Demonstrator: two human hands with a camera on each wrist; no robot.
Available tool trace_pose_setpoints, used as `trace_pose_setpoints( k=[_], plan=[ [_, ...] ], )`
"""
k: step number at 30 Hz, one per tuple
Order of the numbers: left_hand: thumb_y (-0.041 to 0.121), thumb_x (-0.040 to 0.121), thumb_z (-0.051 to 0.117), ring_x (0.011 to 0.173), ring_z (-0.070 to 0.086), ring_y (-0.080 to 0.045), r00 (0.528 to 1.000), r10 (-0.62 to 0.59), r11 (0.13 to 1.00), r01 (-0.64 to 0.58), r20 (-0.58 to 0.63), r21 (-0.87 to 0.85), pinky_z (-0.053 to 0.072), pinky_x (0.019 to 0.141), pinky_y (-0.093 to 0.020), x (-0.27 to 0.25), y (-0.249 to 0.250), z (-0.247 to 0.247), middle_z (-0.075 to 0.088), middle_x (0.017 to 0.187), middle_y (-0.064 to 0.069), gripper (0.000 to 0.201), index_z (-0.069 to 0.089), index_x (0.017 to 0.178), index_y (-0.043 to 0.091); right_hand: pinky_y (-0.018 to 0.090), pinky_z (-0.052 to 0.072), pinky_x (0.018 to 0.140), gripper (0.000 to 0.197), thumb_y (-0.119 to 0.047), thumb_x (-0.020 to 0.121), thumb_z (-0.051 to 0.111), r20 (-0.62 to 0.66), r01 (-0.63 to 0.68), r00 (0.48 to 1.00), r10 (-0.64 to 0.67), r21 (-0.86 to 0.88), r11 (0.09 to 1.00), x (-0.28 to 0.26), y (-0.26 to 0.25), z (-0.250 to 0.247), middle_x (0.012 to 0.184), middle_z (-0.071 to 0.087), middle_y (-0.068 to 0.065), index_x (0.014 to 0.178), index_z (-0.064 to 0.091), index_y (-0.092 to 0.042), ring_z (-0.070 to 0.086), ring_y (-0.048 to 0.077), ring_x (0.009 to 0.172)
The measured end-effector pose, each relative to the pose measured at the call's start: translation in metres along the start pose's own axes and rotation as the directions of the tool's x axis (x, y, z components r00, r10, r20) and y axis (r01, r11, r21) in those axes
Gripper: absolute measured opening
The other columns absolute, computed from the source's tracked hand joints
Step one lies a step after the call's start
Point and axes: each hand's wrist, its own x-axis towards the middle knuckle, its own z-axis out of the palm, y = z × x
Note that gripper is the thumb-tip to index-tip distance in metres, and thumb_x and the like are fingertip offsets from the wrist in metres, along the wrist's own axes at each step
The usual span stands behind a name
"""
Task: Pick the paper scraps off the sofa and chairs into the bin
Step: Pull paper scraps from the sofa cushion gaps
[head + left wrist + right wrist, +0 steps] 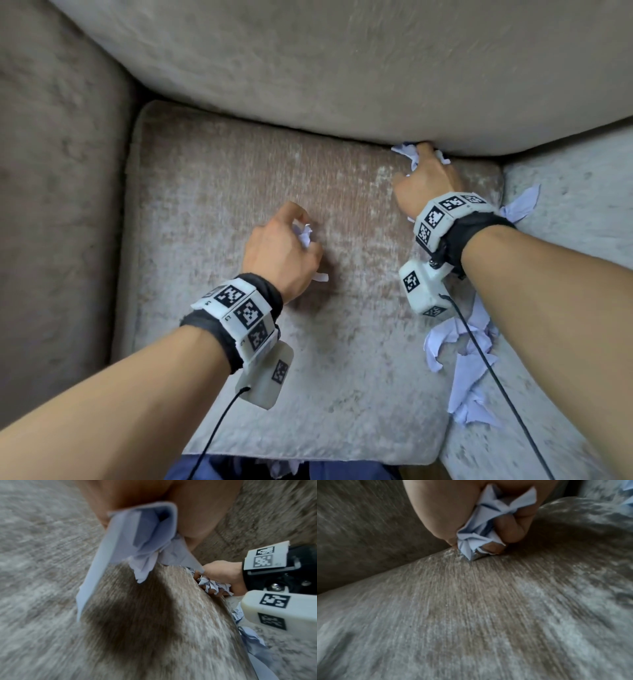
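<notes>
Paper scraps [303,236] balled in my left hand [279,251], right hand [424,180] clutching more [485,524] at the sofa [308,68] crease, saves bin trips.

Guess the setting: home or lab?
Probably a home sitting area: a plush sofa with a seat cushion and back cushion; torn paper scraps litter the seam. Both hands grip scraps.

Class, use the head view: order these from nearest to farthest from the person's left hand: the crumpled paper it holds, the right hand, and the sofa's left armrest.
1. Crumpled paper: gripped in the left hand itself, mid-cushion.
2. Right hand: to the right, at the back crease, gripping scraps.
3. Left armrest: far left of the seat cushion.
</notes>
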Motion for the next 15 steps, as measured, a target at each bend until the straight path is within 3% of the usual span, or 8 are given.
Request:
trace_pose_setpoints(
  k=[5, 11, 13, 15],
  plan=[
    [0.016, 0.085, 0.055, 0.070, 0.069, -0.015, 1.000, 0.002, 1.000, -0.002, -0.012, -0.015, 0.052, 0.058, -0.023, -0.003, 0.000, -0.006, 0.066, 0.094, 0.008, 0.021, 0.053, 0.101, 0.029, 0.042, 0.047, 0.084, 0.033, -0.027, 0.090, 0.046, -0.044, -0.055, 0.998, 0.053, -0.032, 0.998, -0.001, -0.006, 0.000, 0.122, 0.057, 0.016, 0.122, 0.052, -0.018, 0.055, 0.041, 0.108],
    [0.018, 0.087, 0.055, 0.074, 0.064, -0.018, 0.999, 0.032, 0.999, -0.032, -0.037, 0.017, 0.045, 0.053, -0.021, -0.002, 0.000, -0.007, 0.065, 0.090, 0.005, 0.016, 0.053, 0.100, 0.028, 0.040, 0.046, 0.086, 0.041, -0.049, 0.093, 0.046, -0.042, -0.062, 0.997, 0.062, 0.009, 0.998, -0.001, -0.004, 0.001, 0.114, 0.062, 0.017, 0.116, 0.057, -0.017, 0.054, 0.040, 0.108],
    [0.020, 0.086, 0.056, 0.072, 0.066, -0.018, 0.998, 0.040, 0.999, -0.039, -0.042, 0.026, 0.051, 0.056, -0.025, -0.004, -0.001, -0.005, 0.067, 0.089, 0.005, 0.014, 0.054, 0.099, 0.027, 0.038, 0.044, 0.079, 0.041, -0.051, 0.094, 0.044, -0.047, -0.021, 0.999, 0.021, 0.006, 1.000, -0.004, -0.002, 0.005, 0.103, 0.064, 0.017, 0.103, 0.061, -0.014, 0.055, 0.040, 0.103],
    [0.022, 0.086, 0.056, 0.074, 0.067, -0.021, 0.998, 0.034, 0.998, -0.032, -0.046, 0.046, 0.055, 0.062, -0.031, -0.007, -0.002, -0.003, 0.067, 0.088, 0.004, 0.013, 0.056, 0.098, 0.027, 0.034, 0.037, 0.068, 0.044, -0.053, 0.095, 0.042, -0.034, 0.019, 0.999, -0.019, 0.015, 1.000, -0.014, 0.001, 0.009, 0.083, 0.061, 0.012, 0.074, 0.053, -0.016, 0.054, 0.036, 0.091]
  ],
)
